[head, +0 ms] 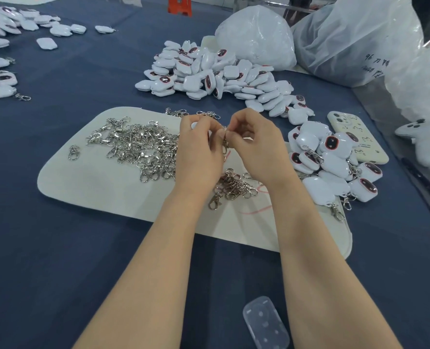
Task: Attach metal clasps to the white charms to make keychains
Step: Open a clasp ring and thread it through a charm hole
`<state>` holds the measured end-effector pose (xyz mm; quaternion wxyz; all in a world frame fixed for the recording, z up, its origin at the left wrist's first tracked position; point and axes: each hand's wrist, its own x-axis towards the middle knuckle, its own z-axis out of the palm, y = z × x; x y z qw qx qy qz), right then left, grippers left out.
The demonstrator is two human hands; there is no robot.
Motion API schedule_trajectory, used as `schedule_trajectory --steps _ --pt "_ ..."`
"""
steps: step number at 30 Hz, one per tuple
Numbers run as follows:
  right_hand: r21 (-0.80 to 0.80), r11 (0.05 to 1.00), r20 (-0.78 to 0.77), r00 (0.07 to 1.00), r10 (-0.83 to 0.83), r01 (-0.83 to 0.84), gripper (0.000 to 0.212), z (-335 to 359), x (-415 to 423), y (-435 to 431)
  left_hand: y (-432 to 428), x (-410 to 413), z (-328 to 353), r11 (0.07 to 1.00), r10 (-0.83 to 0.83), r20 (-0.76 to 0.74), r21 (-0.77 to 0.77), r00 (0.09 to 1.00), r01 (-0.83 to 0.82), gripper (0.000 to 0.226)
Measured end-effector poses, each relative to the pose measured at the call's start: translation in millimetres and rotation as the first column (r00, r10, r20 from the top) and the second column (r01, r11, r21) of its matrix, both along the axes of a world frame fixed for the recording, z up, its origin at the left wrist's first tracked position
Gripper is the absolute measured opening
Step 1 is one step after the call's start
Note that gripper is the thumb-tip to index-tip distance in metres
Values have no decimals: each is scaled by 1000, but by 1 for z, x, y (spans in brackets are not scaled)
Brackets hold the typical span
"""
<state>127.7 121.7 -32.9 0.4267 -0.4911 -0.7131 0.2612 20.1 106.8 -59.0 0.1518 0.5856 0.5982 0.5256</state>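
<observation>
Well, left hand: gripped a white charm, fingers curled round it, charm mostly hidden.
Right hand: pinched a metal clasp between thumb and forefinger, just beside the left fingertips.
Loose clasps: lay heaped on the pale mat, left of the fingers.
Charm pile: lay beyond the fingers.
Finished keychains: piled right of the right fingers.

phone, plastic bags, clear case
</observation>
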Motion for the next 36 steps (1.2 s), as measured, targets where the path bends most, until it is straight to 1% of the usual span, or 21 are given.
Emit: schedule_trajectory --steps 3,5,8,10,13,16,18,20,21,27,34,36 --pt "18 999 -19 999 -46 46 18 -2 2 2 1 0 0 999 -15 1 -29 1000 15 6" --pt "27 994 -37 994 -101 102 22 -4 3 4 0 1 4 998 -51 51 -46 997 54 9" --pt "35 986 -50 986 -159 161 23 -8 4 6 -2 1 9 990 -116 245 -54 963 133 35" --pt "56 984 -42 985 -169 171 22 -9 3 6 -4 2 10 979 -141 346 -90 927 182 45" --pt "69 984 -44 986 -162 165 19 -9 3 6 -4 3 9 966 -174 402 -111 899 236 42" --pt "70 984 -58 986 -158 162 19 -9 4 6 1 2 8 968 -113 469 -147 876 204 28" --pt "82 982 -57 985 -165 169 18 -10 5 6 3 1 8 969 -93 572 -135 815 206 19" --pt "83 981 -44 984 -171 174 19 -10 4 7 3 1 9 967 -107 666 -104 739 234 18" --pt "80 982 -40 985 -169 172 19 -10 4 7 2 2 9 965 -115 686 -93 718 244 18" --pt "103 983 -14 988 -154 155 18 -11 1 7 2 5 10 955 -127 718 -99 684 281 16" --pt "93 983 -14 987 -160 161 17 -13 -1 6 0 4 11 960 -101 625 -142 774 240 16" --pt "93 984 -18 988 -151 152 18 -14 -2 6 -1 4 10 961 -98 622 -143 777 235 17"
